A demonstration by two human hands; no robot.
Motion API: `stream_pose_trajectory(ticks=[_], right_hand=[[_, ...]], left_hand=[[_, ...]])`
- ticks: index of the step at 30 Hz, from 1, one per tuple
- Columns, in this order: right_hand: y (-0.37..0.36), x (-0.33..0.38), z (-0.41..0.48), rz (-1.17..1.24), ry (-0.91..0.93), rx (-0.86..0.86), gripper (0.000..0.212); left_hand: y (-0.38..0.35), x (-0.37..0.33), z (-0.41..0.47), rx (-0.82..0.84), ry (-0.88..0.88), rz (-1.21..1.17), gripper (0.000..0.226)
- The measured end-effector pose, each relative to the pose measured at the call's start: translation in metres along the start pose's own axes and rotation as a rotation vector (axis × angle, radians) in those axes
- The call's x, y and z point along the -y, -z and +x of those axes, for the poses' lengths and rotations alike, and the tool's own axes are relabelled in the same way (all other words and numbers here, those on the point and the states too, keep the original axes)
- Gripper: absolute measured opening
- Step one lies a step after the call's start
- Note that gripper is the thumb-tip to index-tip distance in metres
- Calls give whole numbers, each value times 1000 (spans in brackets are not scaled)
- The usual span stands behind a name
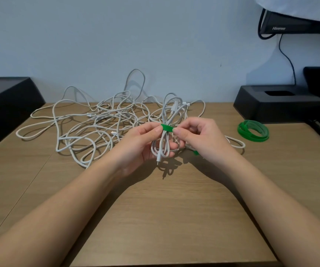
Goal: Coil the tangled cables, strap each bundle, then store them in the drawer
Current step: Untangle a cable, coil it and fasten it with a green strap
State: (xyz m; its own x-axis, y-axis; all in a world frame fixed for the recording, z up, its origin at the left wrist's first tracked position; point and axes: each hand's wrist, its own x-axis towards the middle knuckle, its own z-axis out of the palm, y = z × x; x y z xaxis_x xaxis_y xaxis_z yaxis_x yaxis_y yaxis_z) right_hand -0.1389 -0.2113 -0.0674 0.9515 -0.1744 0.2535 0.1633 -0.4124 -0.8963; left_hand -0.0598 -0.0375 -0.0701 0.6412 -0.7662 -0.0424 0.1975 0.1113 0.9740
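Both hands (140, 143) pinching white coiled cable (163, 145), green strap (167, 128) around middle

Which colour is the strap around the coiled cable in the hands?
Green; the strap shows best in the head view, the only one.

The desk (155, 209) is light brown with a fine wood grain. The tangled cables (97, 122) by its back edge are off-white, as is the coiled bundle (163, 147). Its strap (167, 128) is bright green (matching the strap roll (253, 131) near the right edge). The box (5, 105) at the left edge and the stand (276, 105) at the right are black.
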Motion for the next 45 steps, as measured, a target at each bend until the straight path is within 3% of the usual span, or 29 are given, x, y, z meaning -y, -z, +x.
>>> stream_pose_trajectory(ticks=[4, 11, 22, 34, 45], right_hand=[[0, -2, 1, 11, -15, -26, 9], [-4, -2, -1, 59, -19, 21, 9], [-6, -5, -1, 48, 24, -31, 8], [-2, -4, 0, 63, -7, 3, 11], [-5, -7, 1, 63, 4, -38, 2]], left_hand=[[0, 1, -1, 29, -7, -22, 22], [4, 4, 3, -115, -66, 29, 15], [1, 2, 2, -132, -106, 217, 26], [1, 2, 1, -96, -109, 53, 26], [0, 0, 0, -154, -130, 309, 17]])
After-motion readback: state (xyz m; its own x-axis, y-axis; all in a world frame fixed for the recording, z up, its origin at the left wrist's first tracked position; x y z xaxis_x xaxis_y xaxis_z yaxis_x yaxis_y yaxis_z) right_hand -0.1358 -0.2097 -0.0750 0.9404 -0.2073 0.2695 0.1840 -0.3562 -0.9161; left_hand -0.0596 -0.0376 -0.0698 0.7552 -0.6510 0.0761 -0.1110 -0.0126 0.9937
